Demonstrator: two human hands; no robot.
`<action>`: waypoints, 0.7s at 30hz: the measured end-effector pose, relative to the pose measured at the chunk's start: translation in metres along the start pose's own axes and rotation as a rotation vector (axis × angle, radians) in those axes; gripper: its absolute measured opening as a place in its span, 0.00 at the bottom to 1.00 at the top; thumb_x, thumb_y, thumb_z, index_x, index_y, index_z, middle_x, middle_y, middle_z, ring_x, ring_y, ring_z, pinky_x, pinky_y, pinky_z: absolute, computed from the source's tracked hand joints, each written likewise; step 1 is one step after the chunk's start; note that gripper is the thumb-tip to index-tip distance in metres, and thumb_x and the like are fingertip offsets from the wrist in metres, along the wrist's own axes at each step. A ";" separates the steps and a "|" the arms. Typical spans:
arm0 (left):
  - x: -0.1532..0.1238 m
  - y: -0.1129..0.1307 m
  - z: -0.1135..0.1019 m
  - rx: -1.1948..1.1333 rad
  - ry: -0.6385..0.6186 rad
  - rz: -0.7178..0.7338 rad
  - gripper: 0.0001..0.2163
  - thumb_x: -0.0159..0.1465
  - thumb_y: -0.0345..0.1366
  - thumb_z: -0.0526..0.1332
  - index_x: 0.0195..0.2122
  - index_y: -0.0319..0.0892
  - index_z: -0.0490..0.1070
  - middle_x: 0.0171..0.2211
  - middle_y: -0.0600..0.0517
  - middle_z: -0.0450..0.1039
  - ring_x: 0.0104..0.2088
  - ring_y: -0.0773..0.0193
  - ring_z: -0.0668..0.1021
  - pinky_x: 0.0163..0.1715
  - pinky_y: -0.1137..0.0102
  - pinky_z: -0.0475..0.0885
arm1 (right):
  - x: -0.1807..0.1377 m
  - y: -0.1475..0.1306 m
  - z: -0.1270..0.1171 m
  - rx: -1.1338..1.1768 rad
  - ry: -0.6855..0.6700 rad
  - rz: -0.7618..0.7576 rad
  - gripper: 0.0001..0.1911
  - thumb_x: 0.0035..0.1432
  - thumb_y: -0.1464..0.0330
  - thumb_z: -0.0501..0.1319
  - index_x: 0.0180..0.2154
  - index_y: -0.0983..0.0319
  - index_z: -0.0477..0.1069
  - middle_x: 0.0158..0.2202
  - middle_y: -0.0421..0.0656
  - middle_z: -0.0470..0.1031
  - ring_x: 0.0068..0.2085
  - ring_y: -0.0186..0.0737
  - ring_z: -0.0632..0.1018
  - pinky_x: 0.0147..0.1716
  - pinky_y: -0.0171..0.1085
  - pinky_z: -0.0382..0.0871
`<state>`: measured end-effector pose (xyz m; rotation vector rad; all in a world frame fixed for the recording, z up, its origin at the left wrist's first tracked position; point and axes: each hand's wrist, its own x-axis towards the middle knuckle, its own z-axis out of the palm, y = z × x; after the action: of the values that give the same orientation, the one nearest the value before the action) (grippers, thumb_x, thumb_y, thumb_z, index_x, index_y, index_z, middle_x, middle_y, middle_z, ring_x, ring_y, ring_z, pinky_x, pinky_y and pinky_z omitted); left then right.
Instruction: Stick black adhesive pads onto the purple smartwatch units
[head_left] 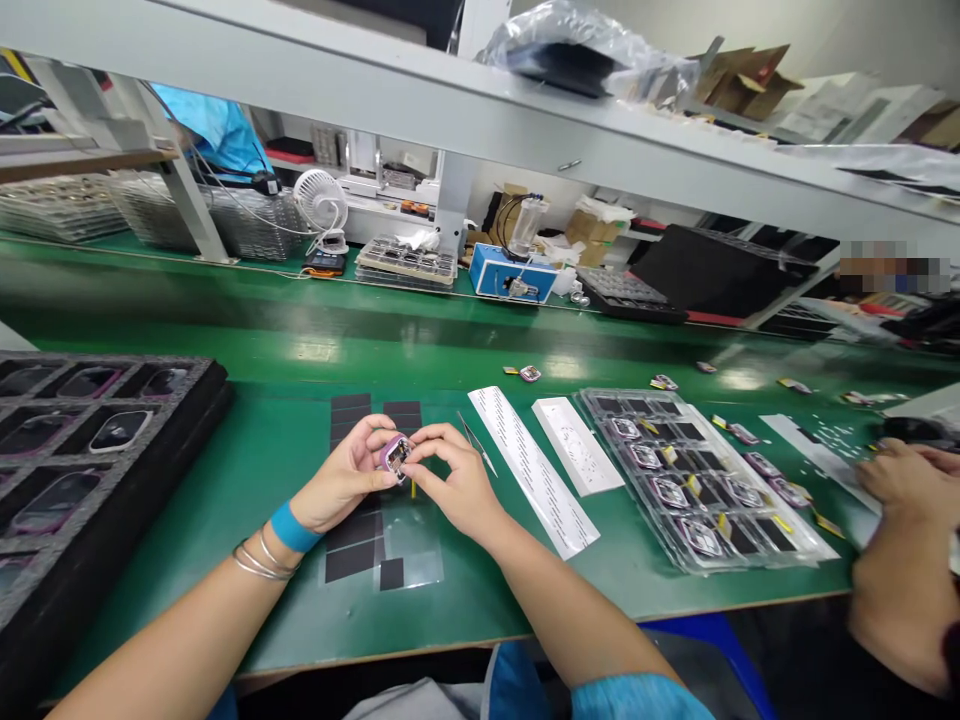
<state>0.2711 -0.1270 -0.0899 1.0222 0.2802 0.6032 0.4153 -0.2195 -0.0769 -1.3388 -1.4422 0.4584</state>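
My left hand is closed around the edge of a small purple-rimmed device housing, whose inner parts face me. The fingertips of my right hand pinch at the housing's right side, and a yellow strip hangs below it. Whether they hold the housing itself or a small part on it, I cannot tell. Beneath my hands lie sheets of black adhesive pieces on clear backing. A pair of tweezers rests just right of my right hand.
A white label sheet and a white block lie to the right, beside a clear tray of housings. A black foam tray fills the left. A co-worker's hands are at far right. A shelf beam crosses above.
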 end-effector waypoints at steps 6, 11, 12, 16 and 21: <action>0.000 -0.001 -0.001 0.014 0.027 0.014 0.24 0.46 0.27 0.71 0.41 0.47 0.64 0.35 0.54 0.73 0.34 0.67 0.75 0.33 0.75 0.70 | 0.001 0.002 -0.002 -0.040 -0.007 -0.012 0.02 0.53 0.71 0.64 0.30 0.58 0.72 0.40 0.42 0.71 0.45 0.38 0.73 0.48 0.40 0.65; 0.000 -0.003 -0.002 0.026 0.060 -0.011 0.23 0.46 0.27 0.71 0.41 0.47 0.65 0.36 0.54 0.73 0.33 0.68 0.75 0.33 0.76 0.71 | -0.002 0.003 0.000 -0.132 -0.019 -0.055 0.03 0.53 0.71 0.63 0.30 0.59 0.70 0.41 0.43 0.70 0.47 0.39 0.71 0.50 0.40 0.64; 0.000 -0.003 -0.001 0.027 0.076 -0.017 0.23 0.46 0.27 0.71 0.41 0.47 0.65 0.36 0.54 0.73 0.33 0.68 0.75 0.33 0.76 0.71 | -0.002 0.002 0.001 -0.167 -0.027 -0.077 0.03 0.54 0.71 0.63 0.31 0.59 0.70 0.41 0.43 0.69 0.47 0.39 0.70 0.50 0.40 0.64; 0.001 -0.001 0.003 0.030 0.139 -0.038 0.22 0.46 0.28 0.71 0.40 0.46 0.66 0.35 0.54 0.74 0.32 0.68 0.76 0.32 0.77 0.72 | 0.006 -0.002 -0.006 -0.307 -0.011 -0.178 0.01 0.58 0.70 0.58 0.33 0.59 0.67 0.41 0.44 0.69 0.47 0.39 0.69 0.49 0.40 0.64; 0.000 0.001 0.003 0.004 0.134 -0.081 0.20 0.49 0.30 0.70 0.41 0.46 0.65 0.39 0.51 0.75 0.39 0.62 0.78 0.38 0.72 0.74 | 0.014 0.008 -0.096 -0.496 0.468 -0.013 0.06 0.58 0.68 0.55 0.31 0.61 0.68 0.34 0.43 0.73 0.39 0.39 0.73 0.43 0.39 0.66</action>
<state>0.2721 -0.1293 -0.0873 0.9716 0.4390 0.5985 0.5045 -0.2396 -0.0433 -1.6854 -1.2022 -0.2371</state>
